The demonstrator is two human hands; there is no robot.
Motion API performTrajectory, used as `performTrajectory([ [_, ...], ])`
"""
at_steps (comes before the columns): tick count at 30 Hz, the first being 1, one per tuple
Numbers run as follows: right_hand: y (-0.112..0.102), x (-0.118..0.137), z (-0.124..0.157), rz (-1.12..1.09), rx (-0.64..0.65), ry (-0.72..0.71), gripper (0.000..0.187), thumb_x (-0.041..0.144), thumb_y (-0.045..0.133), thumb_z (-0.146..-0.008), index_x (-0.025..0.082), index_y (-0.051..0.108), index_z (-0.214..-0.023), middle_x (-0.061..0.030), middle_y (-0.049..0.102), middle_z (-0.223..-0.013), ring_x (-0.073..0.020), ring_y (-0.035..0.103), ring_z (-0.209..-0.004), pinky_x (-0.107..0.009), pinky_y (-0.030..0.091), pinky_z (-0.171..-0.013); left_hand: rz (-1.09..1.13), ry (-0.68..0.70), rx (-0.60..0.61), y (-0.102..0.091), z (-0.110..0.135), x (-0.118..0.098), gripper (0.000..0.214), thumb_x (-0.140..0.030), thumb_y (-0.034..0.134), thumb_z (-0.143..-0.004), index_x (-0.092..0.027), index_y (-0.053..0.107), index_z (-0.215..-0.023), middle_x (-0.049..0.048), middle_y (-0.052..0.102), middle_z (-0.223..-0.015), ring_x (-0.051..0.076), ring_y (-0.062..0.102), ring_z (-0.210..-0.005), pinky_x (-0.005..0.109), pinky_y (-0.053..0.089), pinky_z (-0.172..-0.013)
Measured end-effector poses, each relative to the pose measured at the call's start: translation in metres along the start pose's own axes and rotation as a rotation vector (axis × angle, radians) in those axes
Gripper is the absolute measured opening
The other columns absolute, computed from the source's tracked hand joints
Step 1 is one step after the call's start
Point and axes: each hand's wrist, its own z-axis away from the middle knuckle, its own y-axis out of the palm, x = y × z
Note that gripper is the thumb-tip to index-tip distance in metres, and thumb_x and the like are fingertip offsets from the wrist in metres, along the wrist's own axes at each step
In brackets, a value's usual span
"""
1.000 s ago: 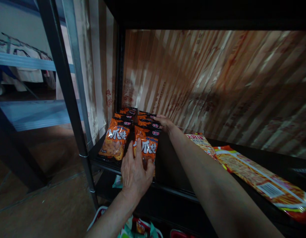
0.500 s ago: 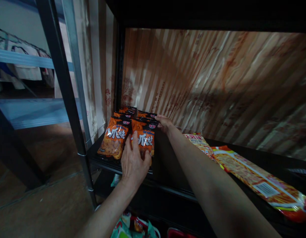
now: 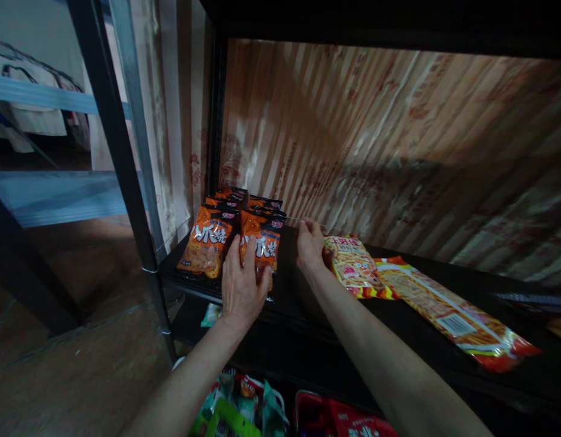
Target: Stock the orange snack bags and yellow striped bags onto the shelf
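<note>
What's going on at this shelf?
A person has both hands at a black shelf. The left hand is against the front bag of the right one of two rows of orange-and-black snack bags. The right hand, fingers curled, is apart from those rows, near a yellow-edged snack bag. A long packet with a barcode lies farther right.

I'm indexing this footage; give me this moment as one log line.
left hand: against front-right orange snack bag | right hand: near yellow snack bag, grip unclear | surface: black shelf
</note>
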Motion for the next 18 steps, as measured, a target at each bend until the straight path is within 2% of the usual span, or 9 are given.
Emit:
performTrajectory([
  [2, -0.010, 0.008, 0.028, 0.039, 0.023, -0.014, 0.037, 0.039, 0.051, -0.077, 0.019, 0.057, -0.108, -0.0075, 0.063, -0.112, -0.0196, 0.058, -0.105, -0.036, 0.044, -0.094, 0.023, 0.000, -0.001, 0.001, 0.000, 0.001, 0.058, -0.033, 0.052, -0.087, -0.011, 0.035, -0.138, 0.0222, 0.034, -0.141, 0.032, 0.036, -0.131, 0.046, 0.038, -0.102],
  [4, -0.017, 0.015, 0.055, 0.050, 0.133, -0.028, 0.042, 0.042, 0.052, -0.079, 0.019, 0.055, -0.114, -0.0091, 0.059, -0.121, -0.0204, 0.055, -0.112, -0.038, 0.041, -0.099, 0.046, -0.009, 0.000, 0.002, 0.000, 0.002, 0.057, -0.035, 0.051, -0.087, -0.012, 0.037, -0.137, 0.0220, 0.035, -0.140, 0.031, 0.036, -0.131, 0.046, 0.039, -0.102],
  [8, -0.025, 0.017, 0.089, 0.080, 0.266, 0.067, 0.052, 0.047, 0.051, -0.081, 0.022, 0.048, -0.127, -0.0087, 0.050, -0.137, -0.0216, 0.045, -0.127, -0.041, 0.033, -0.109, 0.106, -0.037, -0.011, 0.001, -0.001, 0.002, 0.053, -0.038, 0.045, -0.090, -0.011, 0.040, -0.135, 0.0221, 0.036, -0.140, 0.030, 0.035, -0.132, 0.046, 0.037, -0.103],
  [12, -0.027, 0.015, 0.098, 0.101, 0.332, 0.119, 0.057, 0.055, 0.046, -0.084, 0.024, 0.044, -0.132, -0.0073, 0.047, -0.140, -0.0212, 0.042, -0.130, -0.040, 0.028, -0.112, 0.141, -0.012, 0.037, -0.005, 0.000, 0.005, 0.046, -0.030, 0.035, -0.094, -0.010, 0.041, -0.135, 0.0208, 0.035, -0.142, 0.028, 0.035, -0.133, 0.046, 0.033, -0.106],
  [18, -0.025, 0.023, 0.100, 0.122, 0.486, 0.064, 0.072, 0.062, 0.050, -0.080, 0.026, 0.034, -0.140, -0.0055, 0.048, -0.140, -0.0212, 0.044, -0.129, -0.039, 0.031, -0.110, 0.166, 0.059, 0.046, -0.008, 0.005, 0.009, 0.056, -0.022, 0.042, -0.089, -0.009, 0.028, -0.142, 0.0213, 0.035, -0.143, 0.028, 0.031, -0.135, 0.047, 0.031, -0.108],
])
